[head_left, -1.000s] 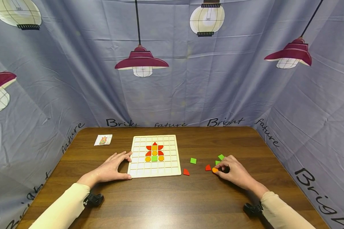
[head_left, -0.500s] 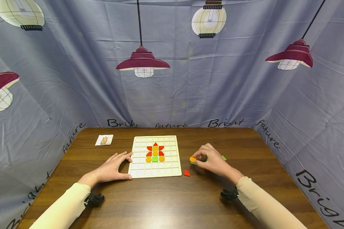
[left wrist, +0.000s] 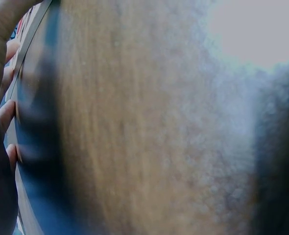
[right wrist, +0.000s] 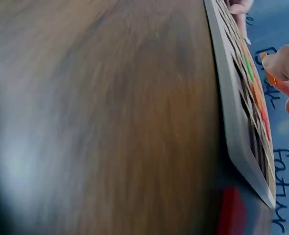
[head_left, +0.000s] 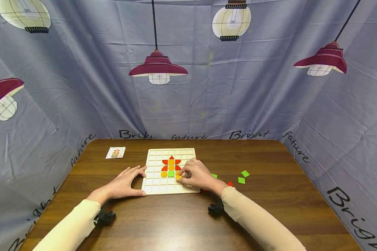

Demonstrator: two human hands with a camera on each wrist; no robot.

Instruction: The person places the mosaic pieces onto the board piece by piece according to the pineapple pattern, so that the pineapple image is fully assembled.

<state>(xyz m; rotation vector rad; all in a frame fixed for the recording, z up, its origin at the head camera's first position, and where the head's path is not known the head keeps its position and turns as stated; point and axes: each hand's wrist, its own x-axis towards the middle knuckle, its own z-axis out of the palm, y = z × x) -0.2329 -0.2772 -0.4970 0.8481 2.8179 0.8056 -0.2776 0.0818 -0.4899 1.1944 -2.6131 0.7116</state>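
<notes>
A cream gridded board point(head_left: 154, 187) lies on the table, bearing a pattern of red, orange and green pieces around a green square point(head_left: 171, 173). Along its left side my left hand point(head_left: 120, 184) rests with thumb and fingers spread, fingertips at the edge. Thumb and forefinger of my right hand point(head_left: 198, 176) pinch an orange disc point(head_left: 178, 177) over the board, just below the right end of the lowest row. In the right wrist view this orange disc point(right wrist: 270, 72) is tilted and raised above the board's surface.
On the right lie loose green squares point(head_left: 245, 173) and a red piece point(head_left: 230, 183); another red piece point(head_left: 205, 190) is partly hidden under my right wrist. A small printed card point(head_left: 115, 152) lies at the back left. A grey-blue curtain point(head_left: 188, 111) hangs behind the table.
My right hand has carried the orange disc leftward from the loose pieces to over the board, uncovering the green squares at right. My left hand has stayed at the board's edge.
</notes>
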